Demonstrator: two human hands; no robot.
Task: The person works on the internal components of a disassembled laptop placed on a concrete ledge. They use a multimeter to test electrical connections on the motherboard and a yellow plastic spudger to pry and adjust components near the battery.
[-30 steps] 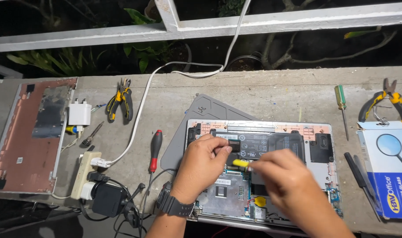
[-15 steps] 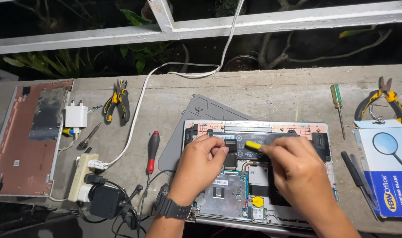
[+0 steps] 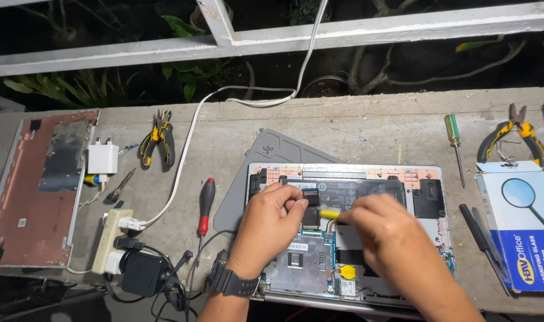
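Yellow plastic is what shows between my fingers: my right grip [image 3: 382, 229] is closed on a small yellow tool [image 3: 329, 213], whose tip points left toward the dark cable strip [image 3: 310, 197] that my left grip [image 3: 276, 217] pinches shut near the black battery [image 3: 349, 192]. Both sit over the opened laptop [image 3: 343, 232], which lies bottom-up on the concrete desk [image 3: 367, 131], just right of the red-handled screwdriver [image 3: 206, 200].

What worries me is the board around that tip. If the tool slips off the strip it could skid into the green circuit board [image 3: 328, 256] below and scratch a part, or nick the coloured wires just beside it. My left pinch could also crease or tear the thin strip if I tug sideways instead of straight. I cannot tell from here whether its connector is latched; forcing it while locked would likely break it. The battery looks in place, so a metal tool would risk a short, which plastic spares me. My right wrist hides the lower right of the board, so I could brush the yellow coin cell [image 3: 347, 272] without seeing it
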